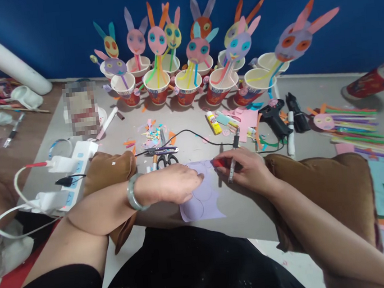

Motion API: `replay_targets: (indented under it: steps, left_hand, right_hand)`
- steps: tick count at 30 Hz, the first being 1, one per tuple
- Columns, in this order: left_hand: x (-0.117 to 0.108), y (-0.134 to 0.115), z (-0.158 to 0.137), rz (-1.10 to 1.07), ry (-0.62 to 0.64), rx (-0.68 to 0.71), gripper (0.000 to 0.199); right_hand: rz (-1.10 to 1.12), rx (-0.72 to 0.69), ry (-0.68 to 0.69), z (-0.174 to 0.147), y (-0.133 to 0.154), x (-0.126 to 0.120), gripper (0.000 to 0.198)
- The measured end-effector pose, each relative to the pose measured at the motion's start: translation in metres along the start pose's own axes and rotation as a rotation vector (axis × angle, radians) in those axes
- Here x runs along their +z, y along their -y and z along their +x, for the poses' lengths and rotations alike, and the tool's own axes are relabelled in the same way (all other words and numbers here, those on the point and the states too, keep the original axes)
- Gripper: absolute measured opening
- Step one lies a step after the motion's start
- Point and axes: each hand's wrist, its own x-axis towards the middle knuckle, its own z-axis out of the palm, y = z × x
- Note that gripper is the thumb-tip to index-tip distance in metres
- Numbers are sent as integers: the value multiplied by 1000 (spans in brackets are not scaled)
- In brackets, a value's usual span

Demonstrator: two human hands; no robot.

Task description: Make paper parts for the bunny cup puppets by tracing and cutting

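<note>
A sheet of purple paper [205, 194] with drawn circle outlines lies on the grey table before me. My left hand [170, 184], a bracelet at its wrist, rests on the paper's left part with curled fingers pressing it down. My right hand [250, 170] is at the paper's upper right edge. A pen [232, 169] sits in its fingers, tilted, with the tip end pointing up and away. A small red object [218, 163] is at the fingertips of that hand; its kind is mostly hidden. Black-handled scissors [167, 160] lie just beyond my left hand.
Paper cups [158, 90] bearing paper rabbit heads line the blue wall. A glue stick [213, 123], a black glue gun [275, 120] and paper scraps lie mid-table. Brown cushions [326, 194] flank my arms; a power strip [76, 177] stands left. Colored straws [360, 128] lie right.
</note>
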Motion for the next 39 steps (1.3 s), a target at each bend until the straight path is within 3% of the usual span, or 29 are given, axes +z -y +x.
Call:
replay_targets:
  steps: [5,11,21,39]
  left_hand:
    - [-7,-3,0,16,67,-20,37]
    - [-10,-3,0,3,75,-14,34]
    - [-7,-1,-1,-12,38,-12,34]
    - [-8,-1,-1,-20,41,-18,36]
  right_hand:
    - [-67,-41,27,1,-2,1,13]
    - [47,35,27,4,0,-10,23]
    - [95,112,60,6,2,-9,19]
    - [83,147,-5,4,-4,-4,22]
